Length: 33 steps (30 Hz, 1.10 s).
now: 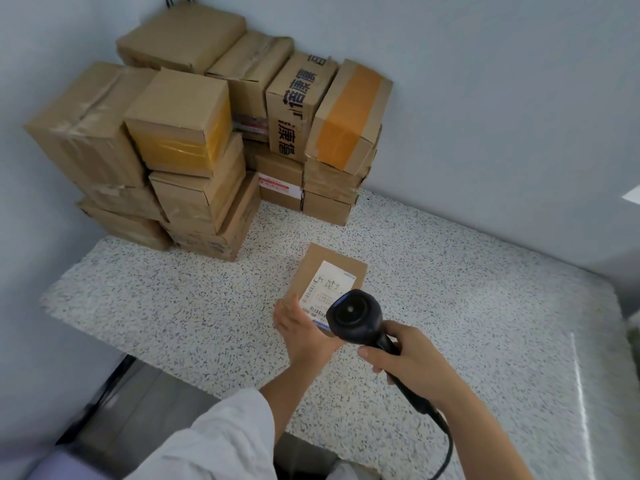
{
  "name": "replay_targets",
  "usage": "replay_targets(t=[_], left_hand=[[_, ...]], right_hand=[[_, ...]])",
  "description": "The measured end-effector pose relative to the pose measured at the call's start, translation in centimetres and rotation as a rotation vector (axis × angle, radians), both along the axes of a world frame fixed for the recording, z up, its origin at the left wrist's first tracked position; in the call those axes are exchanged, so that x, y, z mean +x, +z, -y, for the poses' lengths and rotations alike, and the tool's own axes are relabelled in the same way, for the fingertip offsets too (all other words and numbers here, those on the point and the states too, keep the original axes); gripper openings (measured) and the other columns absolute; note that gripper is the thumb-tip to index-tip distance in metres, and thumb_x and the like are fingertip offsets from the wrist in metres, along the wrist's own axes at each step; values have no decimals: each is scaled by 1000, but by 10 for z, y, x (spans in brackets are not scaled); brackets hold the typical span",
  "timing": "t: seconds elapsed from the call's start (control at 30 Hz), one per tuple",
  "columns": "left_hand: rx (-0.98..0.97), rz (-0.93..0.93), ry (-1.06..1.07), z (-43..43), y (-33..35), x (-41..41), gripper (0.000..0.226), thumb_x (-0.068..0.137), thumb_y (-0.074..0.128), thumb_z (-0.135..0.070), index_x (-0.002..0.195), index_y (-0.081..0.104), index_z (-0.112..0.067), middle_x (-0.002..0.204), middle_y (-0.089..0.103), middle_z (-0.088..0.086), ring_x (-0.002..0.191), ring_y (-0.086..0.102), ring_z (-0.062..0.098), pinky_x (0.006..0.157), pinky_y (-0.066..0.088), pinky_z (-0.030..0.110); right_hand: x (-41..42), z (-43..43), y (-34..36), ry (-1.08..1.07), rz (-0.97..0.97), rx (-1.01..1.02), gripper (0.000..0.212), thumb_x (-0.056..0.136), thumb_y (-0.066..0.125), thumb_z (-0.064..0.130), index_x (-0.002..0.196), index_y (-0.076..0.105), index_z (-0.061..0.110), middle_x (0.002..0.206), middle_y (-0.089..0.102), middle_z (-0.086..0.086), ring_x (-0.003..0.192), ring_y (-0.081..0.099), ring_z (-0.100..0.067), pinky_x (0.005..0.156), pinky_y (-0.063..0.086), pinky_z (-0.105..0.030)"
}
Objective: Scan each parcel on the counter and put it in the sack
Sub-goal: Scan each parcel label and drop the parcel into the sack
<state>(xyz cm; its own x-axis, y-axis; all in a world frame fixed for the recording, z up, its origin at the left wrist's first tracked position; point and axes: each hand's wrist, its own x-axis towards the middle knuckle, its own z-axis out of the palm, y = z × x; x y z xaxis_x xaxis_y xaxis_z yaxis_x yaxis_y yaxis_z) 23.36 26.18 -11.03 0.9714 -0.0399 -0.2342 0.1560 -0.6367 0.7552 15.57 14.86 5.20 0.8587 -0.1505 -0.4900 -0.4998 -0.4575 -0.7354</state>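
A small brown parcel with a white shipping label lies flat on the speckled counter. My left hand holds its near left corner, thumb on top by the barcode. In my right hand I grip the handle of a black barcode scanner. The scanner's head hangs just above the near edge of the label. Its cable runs down to the bottom edge of the view. No sack is in view.
A pile of several taped cardboard parcels is stacked in the back left corner against the walls. The counter's front edge drops to a dark floor at the left. A white sleeve covers my left forearm.
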Motion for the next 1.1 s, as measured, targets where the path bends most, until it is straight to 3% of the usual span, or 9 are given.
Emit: replay_targets(t=[0.07, 0.2, 0.4, 0.57, 0.8, 0.93, 1.1], left_hand=[[-1, 54, -15, -3, 0, 0, 118, 50, 86, -42, 129, -1, -33, 146, 11, 22, 137, 4, 40, 112, 17, 58], [-6, 87, -69, -6, 0, 0, 118, 48, 88, -40, 125, -1, -36, 147, 10, 27, 137, 5, 43, 111, 19, 59], [-1, 127, -129, -5, 2, 1, 112, 53, 85, -42, 126, 0, -33, 147, 13, 30, 139, 6, 44, 114, 12, 57], [12, 121, -157, -4, 0, 4, 112, 55, 83, -43, 127, -1, -32, 146, 11, 29, 138, 4, 44, 114, 11, 56], [44, 125, -193, -5, -4, 7, 109, 50, 72, -57, 128, 1, -28, 146, 14, 27, 138, 6, 42, 113, 14, 57], [38, 137, -202, -4, -4, 8, 109, 53, 82, -45, 127, 3, -28, 145, 15, 26, 138, 6, 41, 112, 15, 59], [32, 128, -256, -7, -3, 11, 113, 50, 86, -45, 124, 1, -33, 145, 10, 25, 138, 2, 40, 113, 14, 58]], right_hand=[[0, -2, -2, -7, 2, 12, 11, 81, 69, 26, 84, 59, 24, 66, 63, -2, 48, 53, -7, 57, 48, -27], [0, -4, -7, -28, 15, -4, 11, 81, 68, 28, 82, 58, 23, 67, 62, -2, 46, 52, -3, 53, 47, -20], [2, -3, -10, -6, 30, -30, 12, 81, 69, 29, 81, 57, 28, 71, 62, -2, 51, 53, -6, 53, 46, -19], [3, -4, -11, 1, 50, -41, 13, 79, 69, 30, 83, 58, 27, 72, 63, -2, 59, 54, -10, 64, 48, -30], [4, -1, -10, 25, 36, -52, 14, 80, 69, 29, 79, 56, 29, 70, 60, 3, 58, 53, -7, 61, 46, -25], [4, 0, -11, 30, 45, -55, 15, 80, 69, 30, 80, 54, 32, 70, 59, 6, 60, 53, -5, 62, 44, -22], [5, 4, -9, 6, 35, -32, 16, 80, 70, 28, 82, 55, 31, 70, 60, 3, 56, 53, -8, 57, 46, -23]])
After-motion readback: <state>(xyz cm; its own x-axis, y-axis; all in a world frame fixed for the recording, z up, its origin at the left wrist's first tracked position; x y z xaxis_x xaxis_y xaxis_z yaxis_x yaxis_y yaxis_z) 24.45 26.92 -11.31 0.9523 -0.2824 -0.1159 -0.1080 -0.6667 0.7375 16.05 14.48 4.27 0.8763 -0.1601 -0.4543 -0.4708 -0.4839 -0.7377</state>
